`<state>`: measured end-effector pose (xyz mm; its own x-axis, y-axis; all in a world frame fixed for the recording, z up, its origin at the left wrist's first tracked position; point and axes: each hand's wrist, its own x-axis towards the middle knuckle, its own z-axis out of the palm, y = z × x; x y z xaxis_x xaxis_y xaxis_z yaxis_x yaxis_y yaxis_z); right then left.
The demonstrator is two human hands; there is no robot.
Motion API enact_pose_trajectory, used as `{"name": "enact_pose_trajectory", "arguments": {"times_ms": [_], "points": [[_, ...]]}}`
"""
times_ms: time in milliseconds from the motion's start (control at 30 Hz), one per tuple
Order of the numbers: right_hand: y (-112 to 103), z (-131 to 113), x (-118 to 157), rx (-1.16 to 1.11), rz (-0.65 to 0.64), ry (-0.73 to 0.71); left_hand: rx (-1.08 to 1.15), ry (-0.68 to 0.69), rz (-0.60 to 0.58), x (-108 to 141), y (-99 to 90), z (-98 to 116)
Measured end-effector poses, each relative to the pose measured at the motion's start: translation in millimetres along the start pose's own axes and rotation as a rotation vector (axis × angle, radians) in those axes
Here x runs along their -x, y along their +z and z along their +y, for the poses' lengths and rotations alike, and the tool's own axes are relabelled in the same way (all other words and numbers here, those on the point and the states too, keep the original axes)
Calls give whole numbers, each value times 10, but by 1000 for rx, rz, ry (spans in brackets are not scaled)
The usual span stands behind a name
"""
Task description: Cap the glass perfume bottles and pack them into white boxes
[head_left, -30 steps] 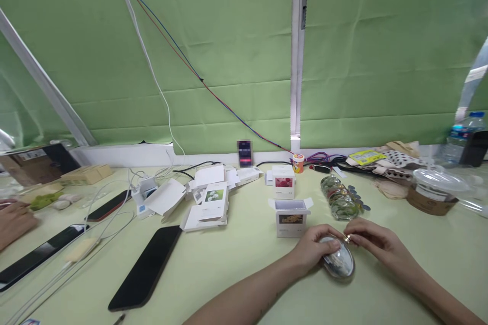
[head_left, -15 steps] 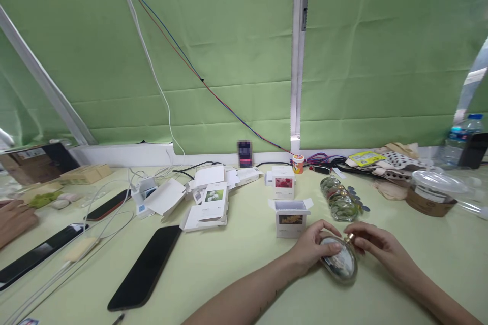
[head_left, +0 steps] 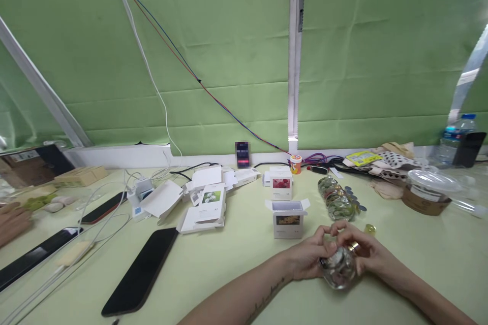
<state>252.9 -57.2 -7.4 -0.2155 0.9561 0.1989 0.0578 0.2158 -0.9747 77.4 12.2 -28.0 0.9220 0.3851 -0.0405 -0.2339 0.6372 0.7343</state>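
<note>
lower right in the frame, a glass bottle (head_left: pixel 338 271) sits between left hand (head_left: pixel 310 255) and right hand (head_left: pixel 365 248); up and left, a front carton (head_left: pixel 288 228) stands before a rear carton (head_left: pixel 281 191); a smartphone (head_left: pixel 141 273) lies lower left.

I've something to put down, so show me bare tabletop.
Bare: between the nearest black phone and left forearm; right of the right forearm, nearer than the lidded cup. Crowded: the far edge, from white cartons to dotted cloth.
</note>
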Motion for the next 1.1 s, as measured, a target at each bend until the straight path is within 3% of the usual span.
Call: {"name": "enact_pose_trajectory", "arguments": {"times_ms": [167, 300, 400, 567, 833, 1100], "points": [[-3, 67, -33, -13, 96, 35, -48, -60, -51, -10, 85, 9], [-31, 136, -54, 54, 246, 138, -87, 119, 107, 15, 128, 13], [-64, 124, -59, 112, 284, 177, -110, 202, 230, 17, 120, 2], [-140, 10, -52, 73, 352, 64, -44, 212, 309, 16, 94, 17], [-231, -37, -35, 268, 381, 41, -72, 145, 196, 31, 67, 12], [-284, -23, -3, 351, 283, 40, -92, 130, 165, 54, 81, 27]]}}
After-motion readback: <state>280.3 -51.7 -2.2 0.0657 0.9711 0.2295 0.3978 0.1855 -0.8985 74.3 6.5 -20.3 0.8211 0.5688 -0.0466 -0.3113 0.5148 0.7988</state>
